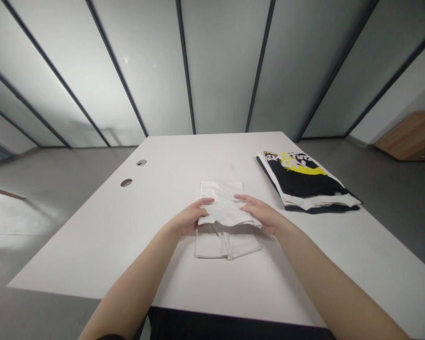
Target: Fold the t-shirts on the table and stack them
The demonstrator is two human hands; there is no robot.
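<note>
A white garment [224, 208], folded into a narrow strip, lies on the white table [92, 236] in front of me. Its far half is doubled back over the near half, and the fold edge is lifted slightly. My left hand [189, 218] pinches the left side of that folded edge, thumb on top. My right hand [262, 215] grips the right side of the same edge, fingers closed on the cloth. The near end of the garment [226, 245] lies flat on the table below my hands.
A stack of folded shirts [304, 182], black, white and yellow on top, sits at the table's right side. Two round cable holes [126, 182] lie at the left. Glass wall panels stand behind the table; a wooden cabinet [409, 137] is at far right.
</note>
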